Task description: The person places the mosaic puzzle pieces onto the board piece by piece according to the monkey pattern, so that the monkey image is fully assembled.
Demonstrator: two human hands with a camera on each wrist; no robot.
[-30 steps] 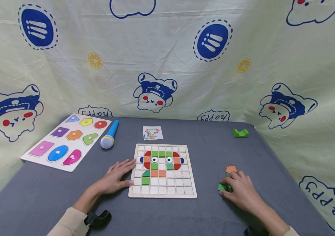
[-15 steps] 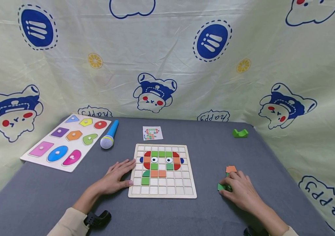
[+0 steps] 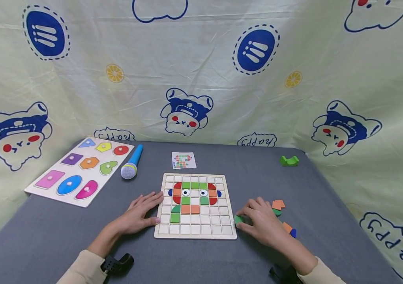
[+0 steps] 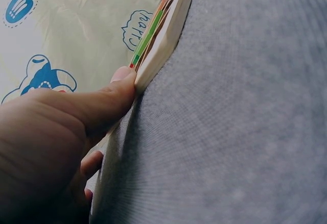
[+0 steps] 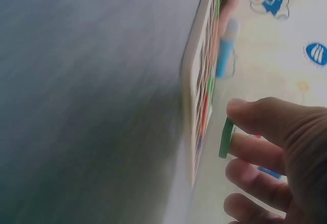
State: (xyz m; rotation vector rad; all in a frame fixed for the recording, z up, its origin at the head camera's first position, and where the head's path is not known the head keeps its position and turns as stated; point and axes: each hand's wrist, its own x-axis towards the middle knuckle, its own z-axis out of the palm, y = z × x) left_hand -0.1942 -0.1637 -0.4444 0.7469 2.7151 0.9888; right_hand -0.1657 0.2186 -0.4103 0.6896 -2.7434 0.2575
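Observation:
The wooden grid board [image 3: 219, 232] lies mid-table with red, green, orange and blue tiles set in it, two of them printed with eyes. My left hand [image 3: 139, 215] rests against its left side, fingers extended. In the left wrist view the thumb [image 4: 120, 89] touches the board's edge. My right hand [image 3: 263, 221] pinches a small green tile [image 5: 226, 138] between thumb and forefinger, just beside the board's right edge. Loose tiles lie near that hand: an orange one [image 3: 278, 204], a green one [image 3: 277, 212], another orange one [image 3: 287, 227] and a blue one [image 3: 293, 233].
A small pattern card [image 3: 190, 156] lies behind the board. To the left are a blue toy microphone [image 3: 135, 156] and a white shape puzzle [image 3: 91, 177] with coloured knobbed pieces. A green curved block [image 3: 289, 160] sits at the back right. A printed curtain [image 3: 201, 59] hangs behind the table.
My right hand has moved left from the loose tiles to the board's right edge, carrying the green tile. More loose tiles show behind it. The left hand has stayed put.

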